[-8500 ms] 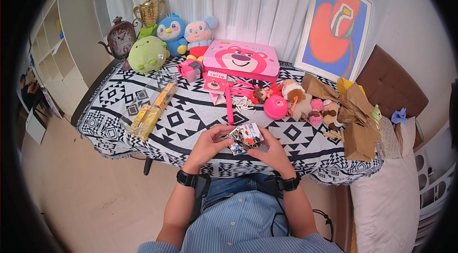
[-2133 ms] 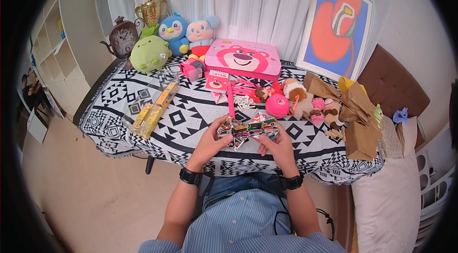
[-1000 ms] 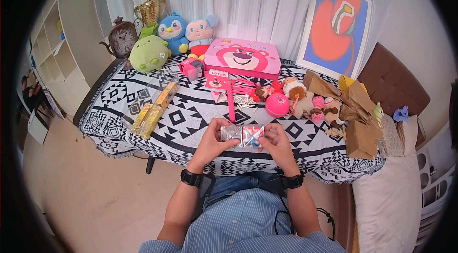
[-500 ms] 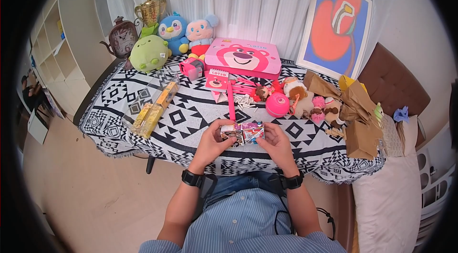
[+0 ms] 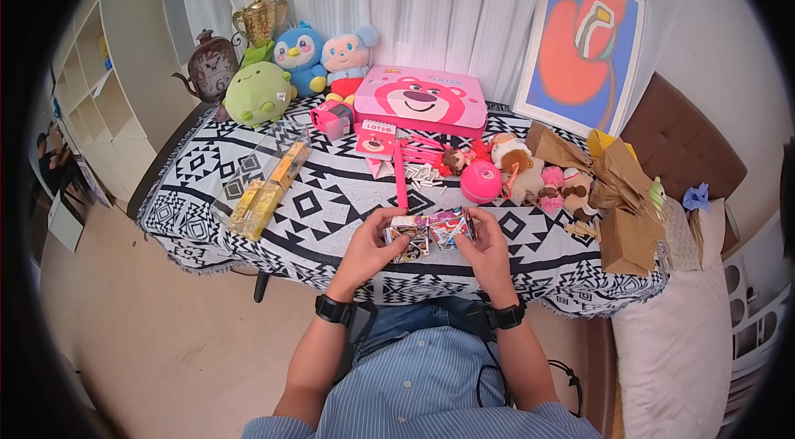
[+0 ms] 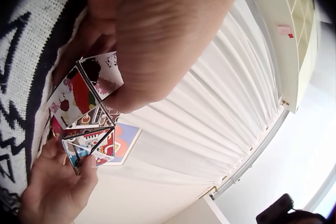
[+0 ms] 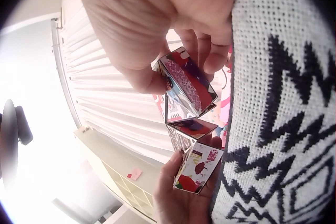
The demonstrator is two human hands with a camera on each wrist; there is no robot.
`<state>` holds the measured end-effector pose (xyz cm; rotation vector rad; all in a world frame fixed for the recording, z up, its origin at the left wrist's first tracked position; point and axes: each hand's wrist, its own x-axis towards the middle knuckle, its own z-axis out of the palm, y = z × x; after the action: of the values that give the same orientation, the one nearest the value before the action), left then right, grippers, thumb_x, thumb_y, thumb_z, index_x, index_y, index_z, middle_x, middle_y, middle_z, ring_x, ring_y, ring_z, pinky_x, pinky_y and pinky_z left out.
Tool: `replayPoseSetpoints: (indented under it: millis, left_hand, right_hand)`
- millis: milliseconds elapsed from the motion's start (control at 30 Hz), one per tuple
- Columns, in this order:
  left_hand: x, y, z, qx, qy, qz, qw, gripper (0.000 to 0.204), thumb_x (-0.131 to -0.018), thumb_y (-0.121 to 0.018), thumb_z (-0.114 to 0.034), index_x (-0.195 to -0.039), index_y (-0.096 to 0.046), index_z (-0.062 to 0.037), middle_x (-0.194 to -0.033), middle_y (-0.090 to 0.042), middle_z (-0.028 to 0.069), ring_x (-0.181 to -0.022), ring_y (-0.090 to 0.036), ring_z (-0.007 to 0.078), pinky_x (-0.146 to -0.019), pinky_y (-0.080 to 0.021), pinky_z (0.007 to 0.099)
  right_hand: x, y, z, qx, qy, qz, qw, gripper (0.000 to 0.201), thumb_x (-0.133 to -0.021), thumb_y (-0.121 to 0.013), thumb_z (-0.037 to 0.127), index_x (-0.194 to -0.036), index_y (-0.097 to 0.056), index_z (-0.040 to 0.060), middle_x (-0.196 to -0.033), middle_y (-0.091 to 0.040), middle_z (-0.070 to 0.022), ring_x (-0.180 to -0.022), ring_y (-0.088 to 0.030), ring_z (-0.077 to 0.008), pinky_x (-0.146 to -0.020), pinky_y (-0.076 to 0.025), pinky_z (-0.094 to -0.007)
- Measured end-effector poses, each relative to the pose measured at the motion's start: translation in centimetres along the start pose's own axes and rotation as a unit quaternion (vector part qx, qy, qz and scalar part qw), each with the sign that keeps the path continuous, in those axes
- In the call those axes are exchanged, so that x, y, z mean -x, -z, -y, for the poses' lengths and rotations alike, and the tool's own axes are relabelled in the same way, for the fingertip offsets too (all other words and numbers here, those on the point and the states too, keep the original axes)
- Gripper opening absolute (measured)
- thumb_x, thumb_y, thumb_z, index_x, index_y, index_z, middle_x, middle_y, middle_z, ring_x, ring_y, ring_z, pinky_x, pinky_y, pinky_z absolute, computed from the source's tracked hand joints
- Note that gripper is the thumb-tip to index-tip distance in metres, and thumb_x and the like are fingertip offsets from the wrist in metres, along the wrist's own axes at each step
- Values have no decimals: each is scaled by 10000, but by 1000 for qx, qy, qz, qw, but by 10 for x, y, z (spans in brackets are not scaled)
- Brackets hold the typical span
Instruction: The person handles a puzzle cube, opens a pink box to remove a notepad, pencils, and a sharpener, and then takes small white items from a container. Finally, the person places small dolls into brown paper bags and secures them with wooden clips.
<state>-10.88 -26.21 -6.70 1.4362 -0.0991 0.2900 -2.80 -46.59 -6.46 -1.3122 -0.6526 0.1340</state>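
Both hands hold a folding picture cube [image 5: 410,247] just over the table's front part. It is made of hinged blocks with printed colour faces, and it stands partly unfolded, with a gap between its halves. My left hand [image 5: 368,247] pinches the left half, thumb on the near face and fingers behind. The right half is gripped by my right hand [image 5: 487,253] in the same way. In the left wrist view, white and red printed faces [image 6: 72,98] angle away from the blocks near the other hand. The right wrist view shows a thin hinge line joining the cube's blocks [image 7: 197,167].
A pink stick [image 5: 400,178] lies just beyond the hands, near white pieces [image 5: 426,178] and a pink ball [image 5: 480,182]. Clear packaging with yellow contents [image 5: 269,195] lies left. Plush toys, a pink bear box [image 5: 422,99] and brown paper bags [image 5: 625,244] line the table.
The cube was a compact block 8.5 s ago and splayed wide 2.1 s ago. It then closed up, turned to other faces, and now opens at the middle as the right hand tilts outward.
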Motion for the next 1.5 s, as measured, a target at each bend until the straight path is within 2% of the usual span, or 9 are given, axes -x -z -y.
replayPoseSetpoints:
  millis: [333, 400, 533, 667, 833, 933, 1267, 1333, 1500]
  left_hand:
    - [-1, 3, 4, -5, -6, 2, 1000, 410, -831, -698, -50, -1185, -503, 22, -1119, -597, 82, -995, -588, 116, -826, -496, 254]
    - [-1, 4, 0, -15, 51, -3, 999, 381, -848, -659, -29, -1193, -507, 26, -1129, -585, 83, -1049, -573, 131, -882, -487, 264]
    - [3, 4, -4, 40, -4, 57, 998, 520, -780, -729, -16, -1238, -483, -3, -1223, -523, 71, -1128, -533, 152, -915, -473, 275]
    - [2, 5, -11, 41, 33, 81, 995, 682, -703, -797, -28, -1292, -452, -24, -1288, -465, 63, -1199, -475, 163, -943, -454, 271]
    - [0, 10, -9, -72, -34, 116, 990, 859, -638, -842, -34, -1365, -385, -22, -1298, -439, 78, -1213, -460, 172, -964, -443, 292]
    - [1, 7, -16, -23, 14, 119, 993, 886, -625, -851, -53, -1376, -382, -32, -1327, -426, 67, -1252, -408, 171, -1001, -418, 285]
    - [0, 5, 5, -101, -44, 44, 993, 723, -687, -835, -148, -1291, -463, -11, -1199, -526, 85, -1129, -519, 164, -930, -437, 292]
    - [0, 1, 6, -108, -28, 2, 994, 654, -698, -829, -203, -1233, -506, -7, -1128, -568, 90, -1075, -546, 170, -898, -440, 292]
    - [1, -2, 5, -179, -75, -22, 981, 514, -737, -792, -164, -1166, -550, -13, -1093, -568, 81, -1029, -560, 173, -909, -432, 288]
  right_hand:
    - [1, -4, -9, 47, -8, -27, 998, 367, -838, -627, -40, -1136, -417, -4, -1067, -586, -78, -977, -561, -112, -866, -420, -233]
    - [1, -2, -8, 75, -10, -24, 997, 369, -857, -614, -30, -1155, -400, 11, -1099, -587, -83, -984, -563, -111, -816, -436, -214]
    - [-2, -5, -8, 71, 2, -45, 996, 394, -835, -635, -28, -1158, -411, -12, -1120, -563, -114, -1037, -543, -134, -906, -407, -253]
    - [-3, -2, -16, 80, 12, -50, 995, 417, -840, -645, -3, -1187, -414, -25, -1168, -536, -143, -1118, -511, -164, -956, -384, -272]
    - [-4, -1, -16, 122, 20, -46, 991, 445, -852, -667, 54, -1204, -410, -37, -1184, -517, -158, -1154, -491, -180, -978, -369, -279]
    - [-4, 0, -16, 110, 6, -46, 993, 445, -852, -666, 55, -1205, -410, -37, -1184, -520, -160, -1151, -495, -182, -977, -372, -279]
    - [-1, -4, -15, 188, 38, -34, 981, 453, -876, -658, 137, -1221, -420, -36, -1135, -534, -168, -1079, -522, -209, -942, -400, -318]
    - [0, -6, -4, 287, 64, 37, 955, 458, -896, -629, 202, -1235, -430, -32, -1095, -522, -169, -1028, -522, -254, -918, -401, -331]
    - [1, -12, 6, 277, 31, 58, 959, 467, -887, -631, 211, -1243, -446, -27, -1087, -503, -178, -1013, -513, -274, -896, -402, -324]
